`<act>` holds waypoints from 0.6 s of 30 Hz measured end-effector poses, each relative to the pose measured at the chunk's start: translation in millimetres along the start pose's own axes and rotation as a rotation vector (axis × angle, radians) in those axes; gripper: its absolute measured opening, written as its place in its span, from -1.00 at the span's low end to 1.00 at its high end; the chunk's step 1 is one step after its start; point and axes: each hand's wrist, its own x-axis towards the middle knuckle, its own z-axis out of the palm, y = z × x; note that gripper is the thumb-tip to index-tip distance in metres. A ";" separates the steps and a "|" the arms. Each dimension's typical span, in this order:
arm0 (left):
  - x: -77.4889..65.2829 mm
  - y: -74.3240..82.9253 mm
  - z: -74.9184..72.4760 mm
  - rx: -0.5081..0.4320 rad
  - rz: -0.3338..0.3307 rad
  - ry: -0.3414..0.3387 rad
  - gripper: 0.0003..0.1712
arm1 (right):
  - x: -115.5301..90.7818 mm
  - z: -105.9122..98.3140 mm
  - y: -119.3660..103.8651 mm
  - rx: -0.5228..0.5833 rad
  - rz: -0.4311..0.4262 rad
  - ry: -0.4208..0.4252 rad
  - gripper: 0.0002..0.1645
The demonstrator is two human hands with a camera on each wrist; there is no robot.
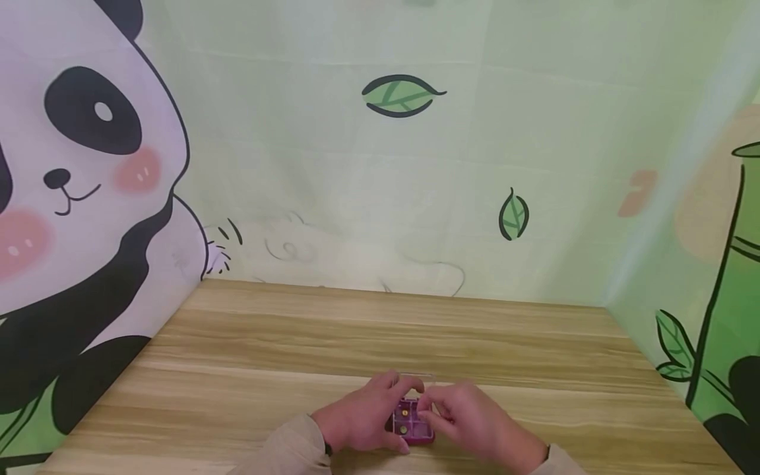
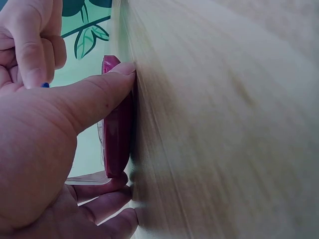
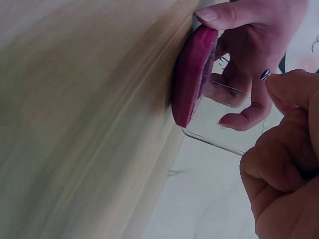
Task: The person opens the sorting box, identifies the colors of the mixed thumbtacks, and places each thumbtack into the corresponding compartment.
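Observation:
A small purple compartment box (image 1: 423, 440) with its clear lid (image 3: 219, 145) open lies on the table near its front. My left hand (image 1: 363, 410) grips the box, its thumb on the near side and fingers around the far side. One compartment contains a small yellow piece (image 1: 405, 413), and another has a small green piece (image 1: 404, 429). Above the box's right side, my right hand (image 1: 475, 422) pinches a tiny blue bead (image 3: 264, 74) between thumb and forefinger. That bead also shows as a blue spot in the left wrist view. My right hand partly hides the right compartments.
The wood-grain table (image 1: 380, 336) extends away from the hands. Behind it hangs a pale green cloth backdrop (image 1: 297, 132) with printed leaves, and a printed panda (image 1: 148, 198) is on the left. Printed bamboo (image 1: 736, 297) covers the right side.

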 end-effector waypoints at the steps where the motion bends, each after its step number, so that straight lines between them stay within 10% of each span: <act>1: 0.1 -0.2 0.4 0.000 0.000 0.001 -0.09 | 0.3 0.6 -0.1 -0.041 -0.010 -0.002 -0.95; 18: 0.9 -2.0 1.7 0.000 0.025 0.019 -0.08 | 3.5 8.4 2.6 -0.372 -0.140 -0.053 -0.89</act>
